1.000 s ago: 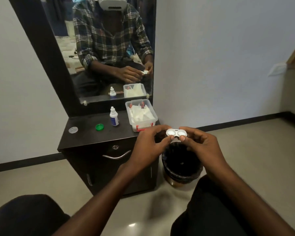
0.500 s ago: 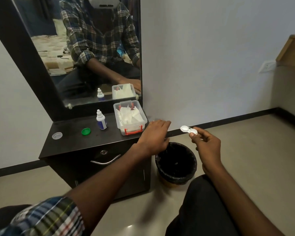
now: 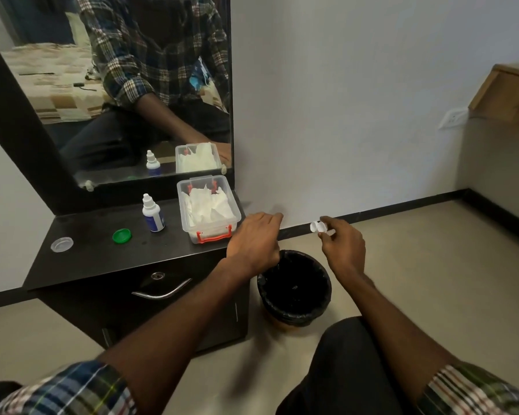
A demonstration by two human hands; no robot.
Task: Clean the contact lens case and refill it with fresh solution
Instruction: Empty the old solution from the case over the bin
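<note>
My right hand (image 3: 342,247) pinches the white contact lens case (image 3: 317,226) and holds it tilted in the air, above and to the right of the black bin (image 3: 294,287). My left hand (image 3: 253,241) hovers palm down at the right front corner of the dark cabinet top (image 3: 102,253), next to the clear tissue box (image 3: 208,209), with its fingers loosely together and nothing visible in them. A small white solution bottle (image 3: 152,213) with a blue label stands upright left of the box. A green cap (image 3: 122,236) and a clear cap (image 3: 61,244) lie further left.
A mirror (image 3: 126,85) rises behind the cabinet and reflects a person in a plaid shirt. The cabinet has a drawer with a metal handle (image 3: 161,292). My knees sit low in the frame. A wooden shelf (image 3: 510,94) juts from the right wall.
My left hand let go of the lens case and moved left toward the tissue box. My right hand carried the case to the right and tipped it. My view dropped lower.
</note>
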